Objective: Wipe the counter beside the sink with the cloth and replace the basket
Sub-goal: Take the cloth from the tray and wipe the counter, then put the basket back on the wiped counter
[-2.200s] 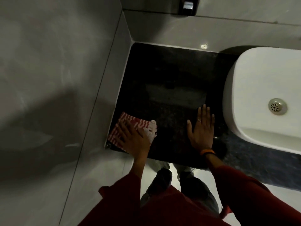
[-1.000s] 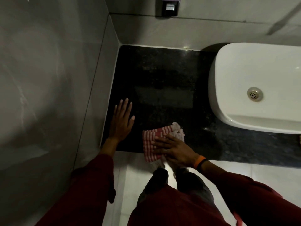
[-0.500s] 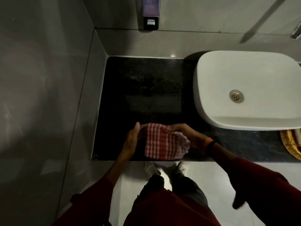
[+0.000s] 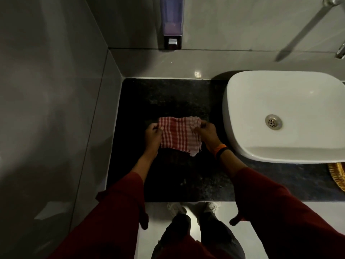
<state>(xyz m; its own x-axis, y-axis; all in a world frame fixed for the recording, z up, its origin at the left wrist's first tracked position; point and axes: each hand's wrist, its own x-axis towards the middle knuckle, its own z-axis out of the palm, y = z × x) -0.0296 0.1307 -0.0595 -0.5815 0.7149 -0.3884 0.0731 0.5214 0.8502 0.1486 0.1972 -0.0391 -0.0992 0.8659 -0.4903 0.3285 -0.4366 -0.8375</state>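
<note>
The cloth (image 4: 178,136), pressed flat a second ago, is now lifted off the surface (image 4: 168,94), its edges pinched by closed fingers of the left hand (image 4: 152,136) and right hand (image 4: 207,132); wiping seems finished.

We look down into a dim corner where grey tiled walls (image 4: 56,90) meet. A soap dispenser (image 4: 172,21) hangs on the back wall above a narrow tiled ledge (image 4: 168,64), which carries one bright glint of light. A chrome tap (image 4: 340,51) shows at the right edge. Below, the pale floor (image 4: 220,208) gleams with a soft reflection.
</note>
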